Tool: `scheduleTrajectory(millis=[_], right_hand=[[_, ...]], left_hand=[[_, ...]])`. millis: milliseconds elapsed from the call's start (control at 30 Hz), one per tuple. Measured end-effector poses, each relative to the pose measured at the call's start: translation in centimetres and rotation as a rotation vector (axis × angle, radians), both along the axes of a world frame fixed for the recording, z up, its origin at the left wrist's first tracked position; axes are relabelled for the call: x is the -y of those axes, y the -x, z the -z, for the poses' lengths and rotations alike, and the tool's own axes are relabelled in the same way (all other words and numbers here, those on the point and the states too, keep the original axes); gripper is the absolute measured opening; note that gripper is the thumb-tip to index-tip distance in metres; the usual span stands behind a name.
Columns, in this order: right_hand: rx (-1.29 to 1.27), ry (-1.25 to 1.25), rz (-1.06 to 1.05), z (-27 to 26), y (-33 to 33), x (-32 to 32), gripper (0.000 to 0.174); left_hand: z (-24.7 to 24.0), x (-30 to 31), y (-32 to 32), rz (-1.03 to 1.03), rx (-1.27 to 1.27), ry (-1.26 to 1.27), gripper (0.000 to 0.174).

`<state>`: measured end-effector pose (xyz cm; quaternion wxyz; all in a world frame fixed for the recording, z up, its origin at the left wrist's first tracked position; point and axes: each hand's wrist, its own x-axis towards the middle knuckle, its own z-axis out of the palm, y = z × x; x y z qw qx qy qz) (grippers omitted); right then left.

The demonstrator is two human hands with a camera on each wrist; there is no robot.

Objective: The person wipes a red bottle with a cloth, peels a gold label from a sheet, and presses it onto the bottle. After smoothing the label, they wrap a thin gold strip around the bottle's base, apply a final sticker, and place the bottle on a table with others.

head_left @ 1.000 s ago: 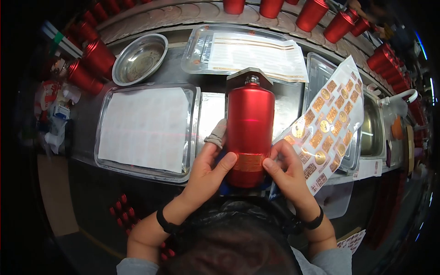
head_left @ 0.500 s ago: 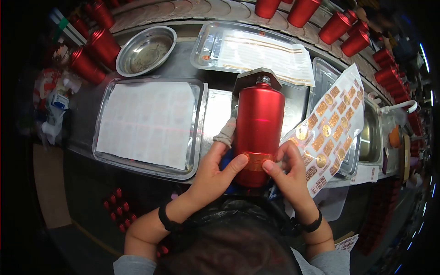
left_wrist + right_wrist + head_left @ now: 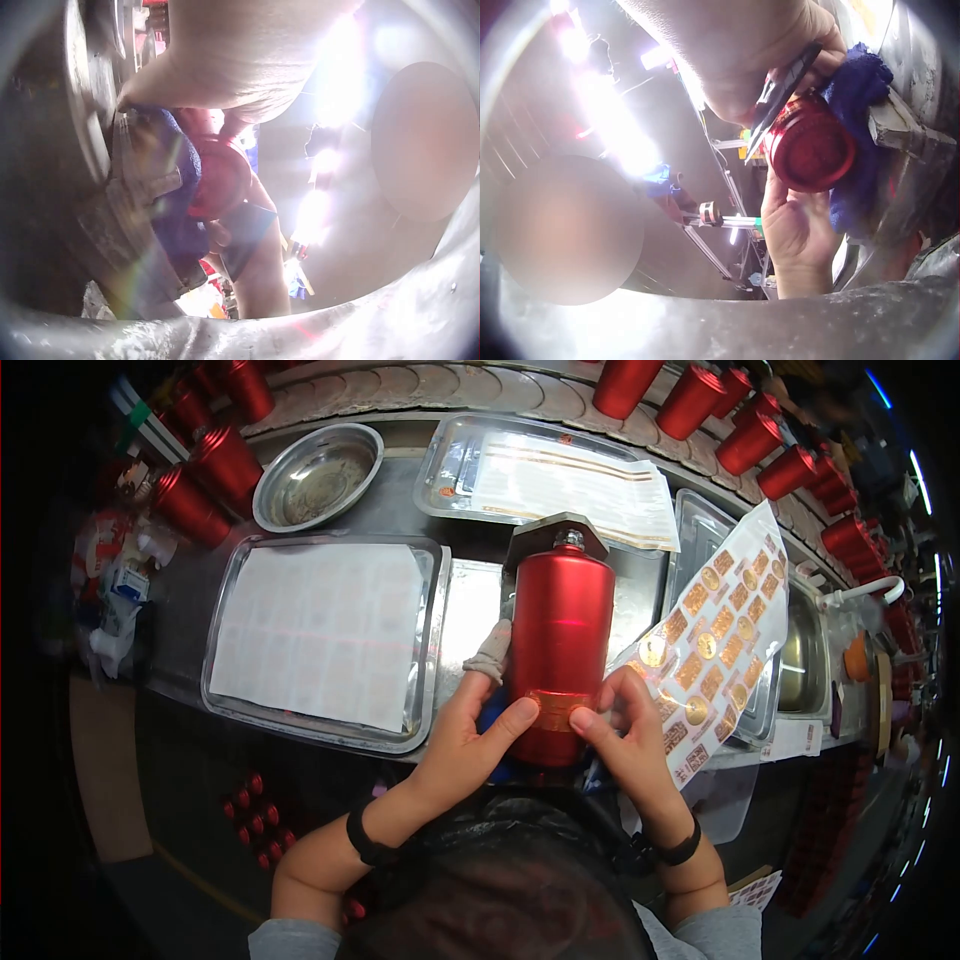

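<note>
My left grip [image 3: 468, 728] and right grip [image 3: 635, 732] are clamping the red bottle [image 3: 563, 625], neck [image 3: 569, 540] pointing toward the frame's top, long axis near-vertical; its gold label [image 3: 556, 712] is showing illegibly.

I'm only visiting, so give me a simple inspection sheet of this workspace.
Surface: metal bench, glare in places.
Job's things: red bottle with gold label; sticker sheet to its right.
Clutter: metal bowl; left tray with white sheet.
Hands: left hand grips the bottle, thumb on label; right hand presses the label with its thumb, its fingers apparently gripping a dark pointed tool.
Cables: thin, cable-like lines overhead.
Surroundings: slatted belt carrying similar bottles; sink at right.
</note>
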<state>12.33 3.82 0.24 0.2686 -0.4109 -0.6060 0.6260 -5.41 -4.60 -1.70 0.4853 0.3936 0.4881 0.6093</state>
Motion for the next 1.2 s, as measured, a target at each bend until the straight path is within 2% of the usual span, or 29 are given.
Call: scheduleTrajectory(millis=[367,800,1200], right_hand=[[-0.019,-0.025,0.001,0.8,-0.2,0.0,0.038],[-0.048,0.055,-0.009,-0.3,0.1,0.1,0.032],[-0.038,0.018,-0.016,-0.2,0.1,0.2,0.031]], left_hand=[[0.0,0.1,0.3,0.023,0.016,-0.001,0.074],[0.8,0.2,-0.1,-0.032,-0.003,0.003,0.07],[0.7,0.2,-0.5,-0.071,-0.038,-0.007,0.066]])
